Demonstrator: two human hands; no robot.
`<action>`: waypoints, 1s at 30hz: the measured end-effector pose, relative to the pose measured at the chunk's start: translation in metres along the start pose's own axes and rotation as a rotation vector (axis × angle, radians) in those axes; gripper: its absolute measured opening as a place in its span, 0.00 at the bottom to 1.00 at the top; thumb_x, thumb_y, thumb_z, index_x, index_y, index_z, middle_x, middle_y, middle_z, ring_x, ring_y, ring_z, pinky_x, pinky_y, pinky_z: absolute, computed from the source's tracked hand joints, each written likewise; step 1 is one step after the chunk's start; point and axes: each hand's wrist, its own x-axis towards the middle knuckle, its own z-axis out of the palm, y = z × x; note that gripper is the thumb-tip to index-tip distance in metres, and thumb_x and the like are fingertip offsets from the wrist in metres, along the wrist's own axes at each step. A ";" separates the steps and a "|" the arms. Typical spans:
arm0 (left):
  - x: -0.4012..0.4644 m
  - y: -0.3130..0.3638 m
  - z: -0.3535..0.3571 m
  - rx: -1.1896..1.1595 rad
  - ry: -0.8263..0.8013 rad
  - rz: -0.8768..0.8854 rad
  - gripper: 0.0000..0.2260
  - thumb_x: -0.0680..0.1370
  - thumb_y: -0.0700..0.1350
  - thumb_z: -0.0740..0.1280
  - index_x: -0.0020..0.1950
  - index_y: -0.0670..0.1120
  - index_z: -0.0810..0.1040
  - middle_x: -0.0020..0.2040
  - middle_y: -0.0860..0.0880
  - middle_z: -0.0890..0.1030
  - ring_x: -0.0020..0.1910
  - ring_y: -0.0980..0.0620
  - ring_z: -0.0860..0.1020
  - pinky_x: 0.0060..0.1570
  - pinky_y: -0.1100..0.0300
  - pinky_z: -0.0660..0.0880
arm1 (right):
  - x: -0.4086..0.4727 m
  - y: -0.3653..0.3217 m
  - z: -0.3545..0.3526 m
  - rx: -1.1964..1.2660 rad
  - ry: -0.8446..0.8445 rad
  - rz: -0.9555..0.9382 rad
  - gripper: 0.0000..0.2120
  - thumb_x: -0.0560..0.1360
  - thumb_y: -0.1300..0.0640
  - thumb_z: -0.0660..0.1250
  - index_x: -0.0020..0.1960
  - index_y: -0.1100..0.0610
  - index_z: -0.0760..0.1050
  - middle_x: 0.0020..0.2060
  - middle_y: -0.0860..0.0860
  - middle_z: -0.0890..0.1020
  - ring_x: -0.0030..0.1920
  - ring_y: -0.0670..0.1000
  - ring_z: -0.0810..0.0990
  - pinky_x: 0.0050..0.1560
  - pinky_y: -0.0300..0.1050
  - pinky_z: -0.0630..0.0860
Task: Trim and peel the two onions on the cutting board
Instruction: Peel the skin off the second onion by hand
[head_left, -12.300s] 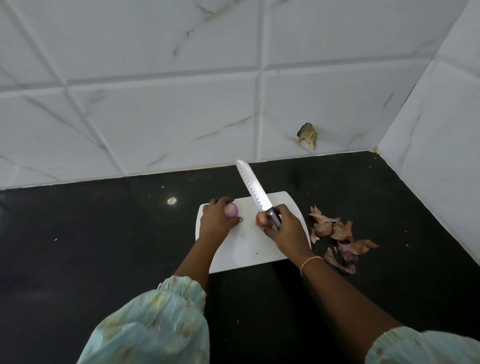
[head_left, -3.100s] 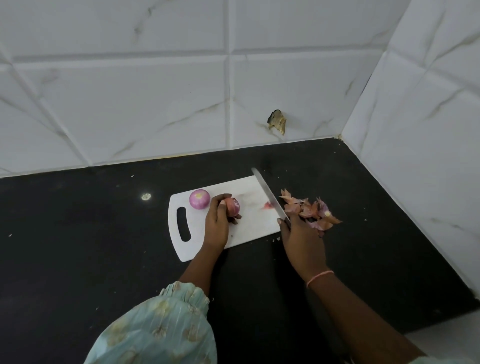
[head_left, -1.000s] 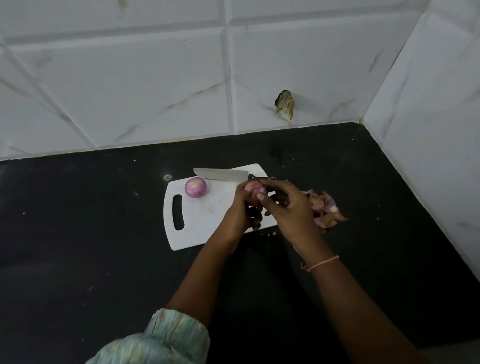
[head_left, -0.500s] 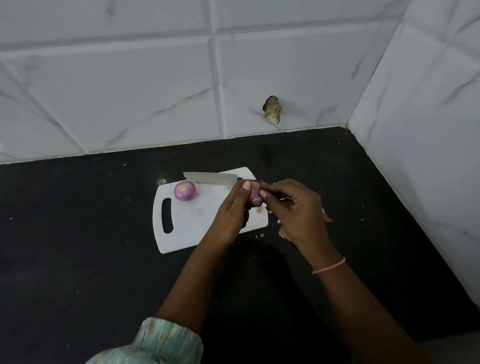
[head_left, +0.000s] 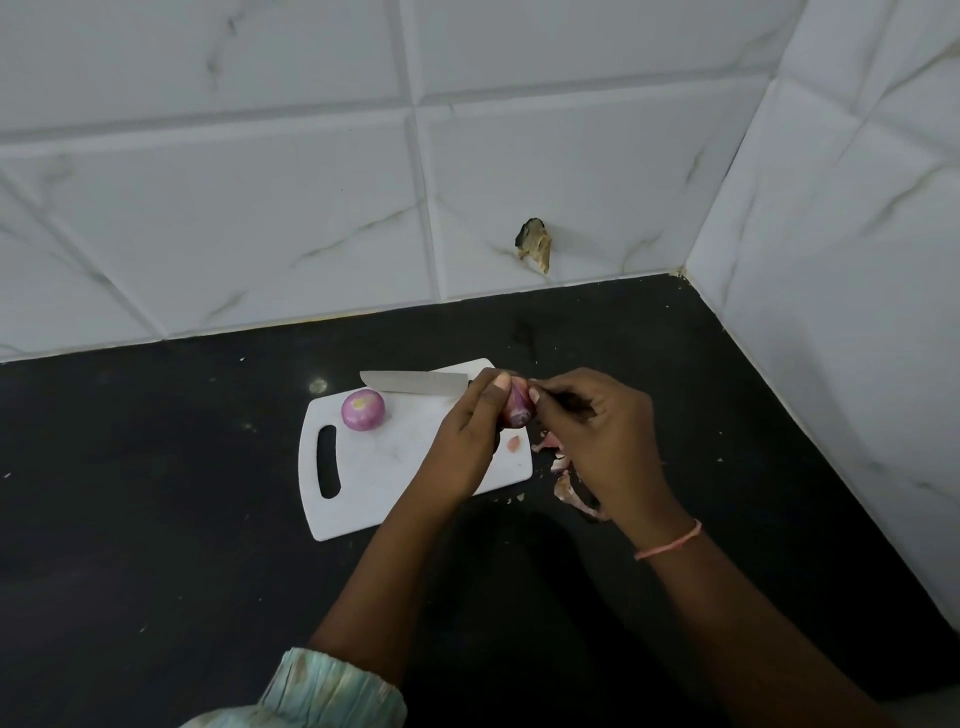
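The left hand (head_left: 467, 431) grips the second onion (head_left: 516, 408) just above the board's (head_left: 374, 483) right end, while the right hand (head_left: 597, 436) pinches at its top from the right, probably to pull skin toward the peels (head_left: 569, 491) lying beside the board. The peeled onion (head_left: 363, 410) sits well to the left and the knife (head_left: 413, 382) lies along the far edge, neither in the way.

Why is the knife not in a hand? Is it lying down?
Lying flat: the knife rests on the cutting board; both hands hold an onion.
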 end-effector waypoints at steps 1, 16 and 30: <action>0.002 0.000 -0.001 0.010 -0.003 0.001 0.15 0.85 0.51 0.53 0.54 0.46 0.75 0.30 0.62 0.75 0.28 0.65 0.73 0.30 0.73 0.67 | 0.002 0.000 0.000 0.000 0.003 0.019 0.05 0.74 0.61 0.72 0.49 0.58 0.84 0.41 0.48 0.85 0.43 0.45 0.83 0.46 0.46 0.82; 0.017 -0.001 -0.011 0.111 -0.001 0.101 0.13 0.85 0.50 0.54 0.57 0.47 0.76 0.43 0.55 0.78 0.35 0.63 0.75 0.37 0.72 0.69 | 0.015 -0.007 0.007 -0.011 -0.026 0.087 0.06 0.74 0.55 0.72 0.45 0.57 0.84 0.37 0.47 0.84 0.39 0.45 0.83 0.43 0.45 0.81; 0.009 0.004 -0.008 0.102 0.007 0.078 0.12 0.85 0.49 0.53 0.51 0.49 0.75 0.35 0.60 0.76 0.32 0.64 0.74 0.34 0.72 0.68 | 0.007 -0.010 0.011 -0.098 0.075 -0.058 0.06 0.74 0.58 0.72 0.47 0.59 0.83 0.39 0.50 0.84 0.39 0.45 0.83 0.42 0.43 0.81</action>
